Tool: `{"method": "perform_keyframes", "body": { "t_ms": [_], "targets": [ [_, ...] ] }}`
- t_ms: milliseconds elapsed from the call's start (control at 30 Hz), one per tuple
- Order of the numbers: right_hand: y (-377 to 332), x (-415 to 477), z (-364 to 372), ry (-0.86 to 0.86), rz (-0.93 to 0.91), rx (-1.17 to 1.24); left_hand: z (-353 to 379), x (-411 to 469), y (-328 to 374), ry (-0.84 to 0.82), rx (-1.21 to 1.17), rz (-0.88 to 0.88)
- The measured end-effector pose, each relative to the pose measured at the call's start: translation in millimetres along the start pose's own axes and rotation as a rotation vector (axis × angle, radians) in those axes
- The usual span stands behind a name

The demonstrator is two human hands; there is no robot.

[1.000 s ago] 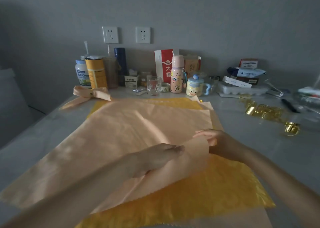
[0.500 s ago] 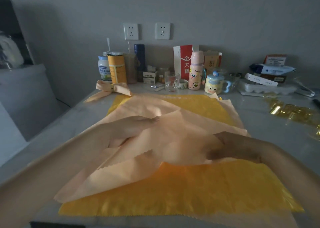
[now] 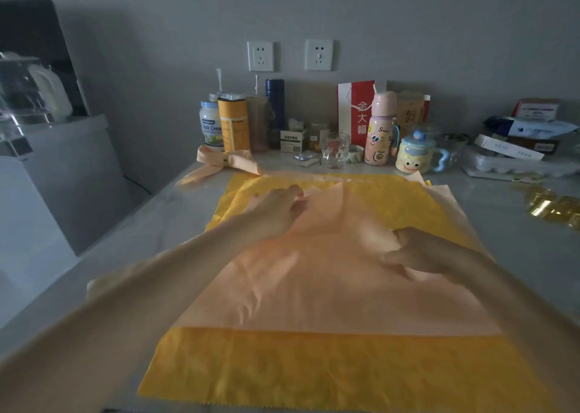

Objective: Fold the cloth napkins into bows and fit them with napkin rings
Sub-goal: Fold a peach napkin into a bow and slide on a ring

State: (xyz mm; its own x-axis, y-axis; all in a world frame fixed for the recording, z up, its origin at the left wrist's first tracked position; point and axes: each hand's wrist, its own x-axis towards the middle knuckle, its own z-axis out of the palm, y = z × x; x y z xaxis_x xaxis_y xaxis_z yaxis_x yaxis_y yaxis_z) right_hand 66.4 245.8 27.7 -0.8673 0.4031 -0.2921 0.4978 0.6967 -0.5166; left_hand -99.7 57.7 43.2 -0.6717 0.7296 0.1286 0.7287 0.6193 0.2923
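Peach napkin [image 3: 314,280] had folded over | right hand [image 3: 420,251] pinched it; left hand [image 3: 276,211] grip unclear | one bow [image 3: 226,161] done, rings [image 3: 552,203] waiting

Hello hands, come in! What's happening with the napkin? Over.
Left hand on peach napkin, far corner, grip unclear. Right hand pinching its right side. Lies over yellow napkin, no bow yet. Nothing blocking.

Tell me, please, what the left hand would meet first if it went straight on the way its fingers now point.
The left hand lies on the peach napkin; ahead is only flat yellow napkin, then probably the clear glass at the back, though depth is unclear.
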Motion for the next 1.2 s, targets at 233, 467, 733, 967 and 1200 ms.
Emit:
{"method": "perform_keyframes", "body": {
  "t_ms": [233, 467, 733, 967, 1200],
  "targets": [
    [7, 27, 5, 0.301, -0.009, 0.095, 21, -15, -80, -0.112, -0.012, -0.25],
    [6, 58, 8, 0.438, 0.15, -0.063, 16, -34, -111, -0.097, 0.163, -0.358],
    [22, 64, -6, 0.277, 0.182, -0.016, 4, -26, -120, -0.104, -0.046, -0.352],
    [25, 48, -24, 0.052, 0.18, 0.005, -28, -34, -110, -0.635, -0.261, -0.538],
    [23, 49, -6, 0.181, 0.072, 0.076, -6, -28, -92, -0.271, -0.229, -0.405]
  ]
}}
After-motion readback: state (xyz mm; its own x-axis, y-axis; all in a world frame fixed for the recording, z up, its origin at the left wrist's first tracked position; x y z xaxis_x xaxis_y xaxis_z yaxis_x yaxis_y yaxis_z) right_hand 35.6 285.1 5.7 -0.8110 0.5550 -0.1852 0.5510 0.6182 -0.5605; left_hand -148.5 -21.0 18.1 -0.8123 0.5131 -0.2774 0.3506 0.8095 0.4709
